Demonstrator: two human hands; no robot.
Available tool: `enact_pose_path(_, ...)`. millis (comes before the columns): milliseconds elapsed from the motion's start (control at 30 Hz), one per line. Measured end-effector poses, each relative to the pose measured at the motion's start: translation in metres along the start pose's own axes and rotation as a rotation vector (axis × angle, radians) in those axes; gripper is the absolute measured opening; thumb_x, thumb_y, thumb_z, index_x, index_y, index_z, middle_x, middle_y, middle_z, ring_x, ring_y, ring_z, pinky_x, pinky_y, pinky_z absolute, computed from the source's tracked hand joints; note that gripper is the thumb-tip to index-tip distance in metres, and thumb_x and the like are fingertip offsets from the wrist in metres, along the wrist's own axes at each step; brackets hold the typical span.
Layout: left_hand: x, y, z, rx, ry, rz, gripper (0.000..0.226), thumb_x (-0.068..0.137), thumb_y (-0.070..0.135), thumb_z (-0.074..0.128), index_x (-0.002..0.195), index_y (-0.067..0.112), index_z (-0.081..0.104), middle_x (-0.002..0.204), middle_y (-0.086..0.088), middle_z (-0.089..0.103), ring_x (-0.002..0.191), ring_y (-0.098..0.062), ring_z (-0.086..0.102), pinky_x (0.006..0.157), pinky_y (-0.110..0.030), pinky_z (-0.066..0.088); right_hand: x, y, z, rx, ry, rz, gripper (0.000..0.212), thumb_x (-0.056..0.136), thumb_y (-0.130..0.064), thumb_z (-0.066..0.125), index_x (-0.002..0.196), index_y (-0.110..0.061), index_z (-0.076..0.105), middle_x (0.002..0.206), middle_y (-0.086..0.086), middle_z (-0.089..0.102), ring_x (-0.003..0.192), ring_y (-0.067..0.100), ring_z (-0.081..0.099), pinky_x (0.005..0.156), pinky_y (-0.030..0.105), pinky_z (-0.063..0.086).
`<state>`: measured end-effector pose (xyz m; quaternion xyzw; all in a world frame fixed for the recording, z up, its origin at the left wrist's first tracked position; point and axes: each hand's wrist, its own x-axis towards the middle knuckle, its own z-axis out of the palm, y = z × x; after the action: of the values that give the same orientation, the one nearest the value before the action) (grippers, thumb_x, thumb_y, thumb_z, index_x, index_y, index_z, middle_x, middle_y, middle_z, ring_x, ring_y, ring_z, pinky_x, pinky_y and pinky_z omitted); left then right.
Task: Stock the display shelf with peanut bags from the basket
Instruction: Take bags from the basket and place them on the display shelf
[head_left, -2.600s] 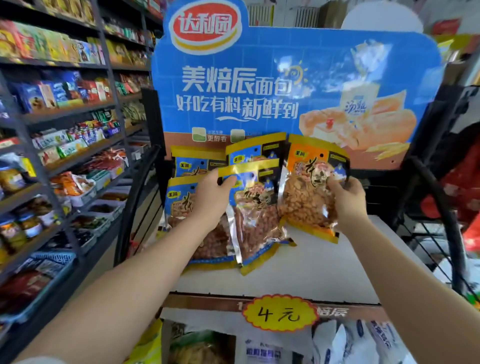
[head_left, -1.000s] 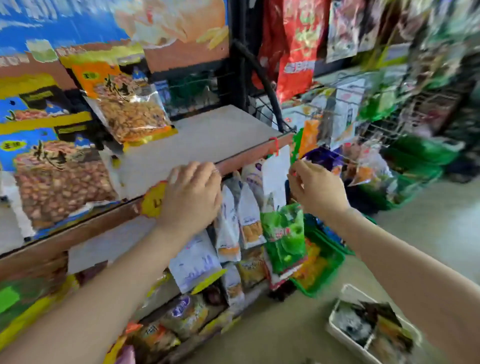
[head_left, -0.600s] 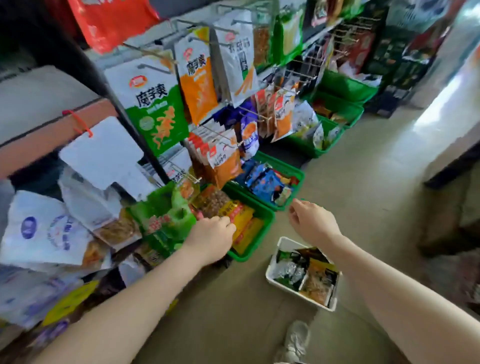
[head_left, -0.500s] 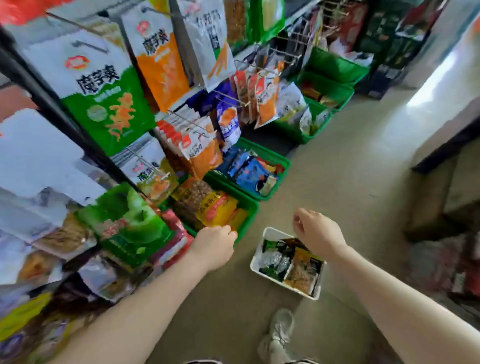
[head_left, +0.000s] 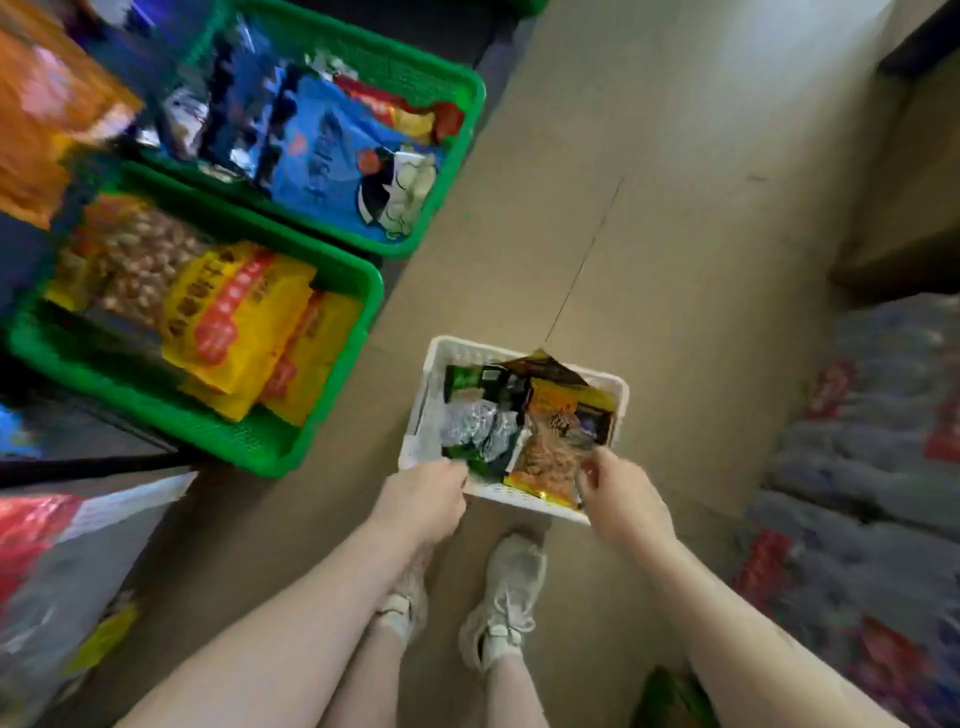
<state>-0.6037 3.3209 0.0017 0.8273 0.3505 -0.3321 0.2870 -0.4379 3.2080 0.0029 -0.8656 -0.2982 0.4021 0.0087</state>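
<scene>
Two hands (head_left: 423, 499) (head_left: 623, 496), one basket (head_left: 519, 347)

white basket (head_left: 597, 512) — orange-yellow peanut bag (head_left: 558, 441), green-silver bag (head_left: 478, 415); green crates (head_left: 332, 280).

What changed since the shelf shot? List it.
Both hands left the shelf bags and came down to the white basket on the floor. The left hand now reaches the green bag; the right hand pinches the orange peanut bag. The basket stayed on the floor, bags inside.
</scene>
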Motion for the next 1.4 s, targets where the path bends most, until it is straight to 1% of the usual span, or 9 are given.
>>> enact_pose_path(267,0.139,-0.055,0.089,0.246,0.051,-0.013,0.017,0.093,0.016,0.039,0.108,0.011,0.045,0.11,-0.007,0.055,0.096,-0.027,0.057,0.064,-0.035,0.04,0.148,0.002,0.136,0.194,-0.063,0.083,0.033,0.099,-0.023,0.03,0.122,-0.007,0.047,0.118,0.015,0.06,0.104,0.031,0.056,0.078,0.035,0.043)
enact_pose_path(467,0.2,-0.079,0.132,0.24,0.048,0.085,0.043,0.092,0.039,0.047,0.125,0.013,0.037,0.12,-0.006,0.051,0.104,-0.025,0.054,0.064,-0.033,0.042,0.194,-0.005,0.183,0.286,-0.135,0.228,0.05,0.093,-0.032,0.051,0.132,-0.006,0.034,0.117,0.015,0.059,0.1,0.032,0.059,0.076,0.042,0.049)
enact_pose_path(567,0.214,-0.078,0.148,0.187,0.033,0.093,0.043,0.091,0.042,0.049,0.12,0.012,0.042,0.117,-0.006,0.055,0.103,-0.026,0.057,0.071,-0.036,0.049,0.194,0.0,0.194,0.279,-0.173,0.253,0.03,0.093,-0.03,0.051,0.113,-0.009,0.044,0.098,0.011,0.058,0.086,0.031,0.058,0.067,0.038,0.046)
enact_pose_path(667,0.22,-0.07,0.155,0.153,0.093,0.056,0.028,0.093,0.029,0.05,0.115,0.012,0.049,0.109,-0.006,0.062,0.098,-0.026,0.061,0.068,-0.036,0.049,0.192,0.009,0.192,0.254,-0.153,0.175,0.015,0.095,-0.024,0.044,0.086,-0.012,0.044,0.084,0.007,0.055,0.073,0.027,0.052,0.058,0.032,0.039)
enact_pose_path(800,0.21,-0.065,0.149,0.058,0.15,0.03,0.011,0.094,0.014,0.046,0.104,0.012,0.05,0.099,-0.007,0.064,0.089,-0.028,0.06,0.058,-0.033,0.039,0.183,0.017,0.171,0.163,-0.13,0.111,0.018,0.094,-0.022,0.042,0.077,-0.015,0.045,0.069,0.002,0.053,0.063,0.024,0.051,0.051,0.031,0.039)
enact_pose_path(933,0.183,-0.065,0.13,-0.1,0.245,0.05,0.014,0.097,0.024,0.04,0.099,0.013,0.048,0.088,0.0,0.054,0.076,-0.019,0.05,0.055,-0.028,0.037,0.167,0.023,0.152,0.073,-0.116,0.089,0.019,0.093,-0.024,0.041,0.077,-0.015,0.044,0.065,0.001,0.05,0.055,0.019,0.044,0.045,0.029,0.032)
enact_pose_path(1067,0.155,-0.069,0.099,-0.319,0.42,0.095,0.017,0.093,0.023,0.043,0.077,0.016,0.043,0.069,0.003,0.044,0.063,-0.02,0.046,0.049,-0.029,0.029,0.149,0.023,0.141,-0.01,-0.116,0.08,0.017,0.092,-0.023,0.04,0.079,-0.014,0.044,0.071,0.004,0.055,0.061,0.024,0.048,0.045,0.028,0.031)
enact_pose_path(1233,0.118,-0.063,0.076,-0.37,0.452,0.15,0.014,0.079,0.022,0.047,0.069,0.012,0.047,0.059,0.004,0.044,0.051,-0.022,0.044,0.044,-0.019,0.027,0.11,0.002,0.126,-0.207,-0.053,-0.021,0.011,0.094,-0.019,0.039,0.084,-0.014,0.036,0.079,0.008,0.058,0.064,0.027,0.046,0.042,0.028,0.022)
enact_pose_path(1400,0.08,-0.058,0.055,-0.437,0.462,0.11,0.015,0.079,0.023,0.046,0.073,0.01,0.05,0.061,0.003,0.047,0.055,-0.025,0.05,0.047,-0.028,0.036,0.075,-0.02,0.079,-0.29,-0.056,-0.046,0.01,0.092,-0.011,0.037,0.084,-0.013,0.032,0.073,0.004,0.045,0.064,0.027,0.043,0.042,0.028,0.02)
